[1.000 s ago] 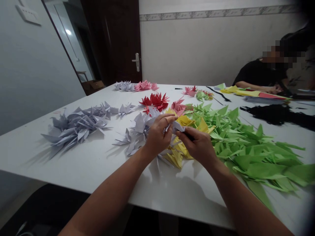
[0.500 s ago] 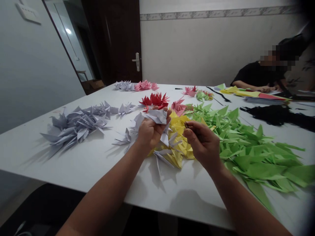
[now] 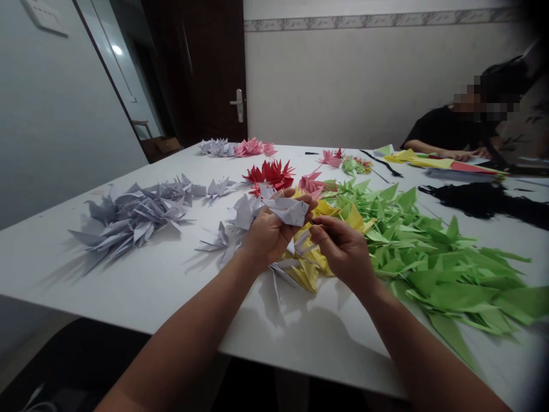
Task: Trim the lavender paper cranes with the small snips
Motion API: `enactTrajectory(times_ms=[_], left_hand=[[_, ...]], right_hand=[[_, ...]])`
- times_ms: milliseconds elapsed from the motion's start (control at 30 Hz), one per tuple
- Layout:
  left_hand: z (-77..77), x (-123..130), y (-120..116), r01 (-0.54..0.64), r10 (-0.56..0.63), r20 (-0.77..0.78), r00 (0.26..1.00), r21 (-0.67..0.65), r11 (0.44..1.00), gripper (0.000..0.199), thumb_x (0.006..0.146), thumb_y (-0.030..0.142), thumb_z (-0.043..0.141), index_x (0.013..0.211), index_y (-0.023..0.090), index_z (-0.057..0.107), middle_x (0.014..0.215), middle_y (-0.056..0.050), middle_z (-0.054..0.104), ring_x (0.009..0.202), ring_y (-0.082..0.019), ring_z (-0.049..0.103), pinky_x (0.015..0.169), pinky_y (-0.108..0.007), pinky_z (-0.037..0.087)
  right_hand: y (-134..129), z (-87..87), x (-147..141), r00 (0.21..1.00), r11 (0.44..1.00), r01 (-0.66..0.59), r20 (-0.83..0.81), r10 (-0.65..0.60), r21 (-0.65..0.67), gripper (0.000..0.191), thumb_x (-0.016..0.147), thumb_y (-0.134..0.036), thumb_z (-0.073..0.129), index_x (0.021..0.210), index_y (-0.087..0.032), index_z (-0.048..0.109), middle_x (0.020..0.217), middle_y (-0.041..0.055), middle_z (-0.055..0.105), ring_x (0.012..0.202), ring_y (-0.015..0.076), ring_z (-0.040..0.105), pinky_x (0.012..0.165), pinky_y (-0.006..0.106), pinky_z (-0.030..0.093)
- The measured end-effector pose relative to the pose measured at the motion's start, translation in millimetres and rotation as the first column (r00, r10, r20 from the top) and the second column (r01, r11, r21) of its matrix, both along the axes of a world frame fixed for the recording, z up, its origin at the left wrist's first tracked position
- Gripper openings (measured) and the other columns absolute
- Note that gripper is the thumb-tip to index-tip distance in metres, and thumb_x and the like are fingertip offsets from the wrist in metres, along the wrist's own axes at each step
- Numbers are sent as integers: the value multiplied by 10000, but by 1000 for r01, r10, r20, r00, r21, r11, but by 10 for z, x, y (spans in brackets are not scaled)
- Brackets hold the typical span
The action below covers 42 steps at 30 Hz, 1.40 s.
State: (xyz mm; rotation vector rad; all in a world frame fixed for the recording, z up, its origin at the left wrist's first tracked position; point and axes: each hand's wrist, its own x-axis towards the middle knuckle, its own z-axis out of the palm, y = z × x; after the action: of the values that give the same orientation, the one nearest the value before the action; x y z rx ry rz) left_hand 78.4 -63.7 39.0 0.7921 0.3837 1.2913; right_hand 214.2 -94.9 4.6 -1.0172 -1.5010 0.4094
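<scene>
Lavender paper crane (image 3: 289, 210) | crisp folds | left hand (image 3: 270, 234) grasping | right hand (image 3: 343, 246) pinching maybe dark thread (image 3: 316, 222)

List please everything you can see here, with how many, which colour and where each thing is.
paper cranes: many, pale lilac, heap on left of table
paper cranes: several, red, middle of table
paper cranes: several, pink, far edge
paper cranes: many, green, heap on right
paper cranes: several, yellow, under the hands
black paper pile: one, black, right side
paper sheets: one stack, mixed colours, far right
table: one, white, under everything
door: one, dark brown, behind table
co-worker: one, black top, far right
lilac crane: one, pale lilac, in left hand
left hand: one, holding that crane
right hand: one, fingers pinched beside crane
</scene>
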Motion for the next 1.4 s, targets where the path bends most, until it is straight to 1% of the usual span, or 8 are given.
enactTrajectory(times_ms=[333,467,567,700,833,1033,1267,1400], left_hand=[[-1,-19,22,-3,5,-67,998,24,1000,402,679,59,541,1052,209,536,932,-29,708,885,-197,697,882,-403,521],[-20,-74,97,-195,223,-196,955,152,969,411,743,126,528,1137,243,529,941,-18,702,808,-181,691,725,-330,545],[-109,-126,196,-360,481,-228,846,421,832,279,826,211,526,1102,234,558,971,-36,698,883,-172,669,772,-307,526],[-199,-217,307,-371,748,-184,638,778,507,223,908,261,447,1087,234,577,1064,-53,681,1001,-165,633,917,-338,473],[-182,-287,354,-301,877,-209,432,883,359,240,897,202,420,1064,216,592,1064,-66,669,1022,-178,610,924,-349,464],[-176,-296,370,-154,929,-309,201,927,342,287,802,122,444,1004,187,636,1066,-76,649,1062,-205,577,978,-380,427],[-276,-289,442,-98,895,-437,90,890,444,408,662,98,508,1038,170,649,1124,-100,623,1115,-247,556,1021,-418,399],[-294,-298,460,-129,898,-430,97,889,439,404,677,151,537,1070,165,631,1148,-108,604,1139,-251,539,1031,-406,399]], right_hand=[[47,-5,65,980,994,91,174,-101,60,220,846,-367,585,925,-181,672,743,39,701,609,157,637,589,282,506],[126,-16,158,922,957,259,261,-286,132,257,811,-391,621,935,-173,674,816,79,722,683,203,664,636,327,523],[143,40,212,893,928,319,269,-362,192,247,802,-372,629,934,-168,675,853,92,723,736,225,672,678,360,535],[-73,208,264,867,900,340,280,-412,272,244,830,-352,616,988,-172,667,909,93,706,777,215,666,719,361,543],[-502,150,373,805,964,119,545,-235,239,197,861,-318,609,1006,-196,664,928,74,689,806,188,665,729,307,546],[-832,-406,470,578,988,0,807,-124,152,224,921,-251,510,1075,-196,663,945,92,675,767,193,663,624,292,547],[-1050,-483,545,604,952,53,750,-271,301,352,893,-246,563,1244,-219,555,1099,127,628,978,268,618,801,429,543],[-1698,-491,950,565,847,406,633,-528,344,518,869,-227,594,1346,-369,447,1193,96,581,1080,289,575,892,497,498]])
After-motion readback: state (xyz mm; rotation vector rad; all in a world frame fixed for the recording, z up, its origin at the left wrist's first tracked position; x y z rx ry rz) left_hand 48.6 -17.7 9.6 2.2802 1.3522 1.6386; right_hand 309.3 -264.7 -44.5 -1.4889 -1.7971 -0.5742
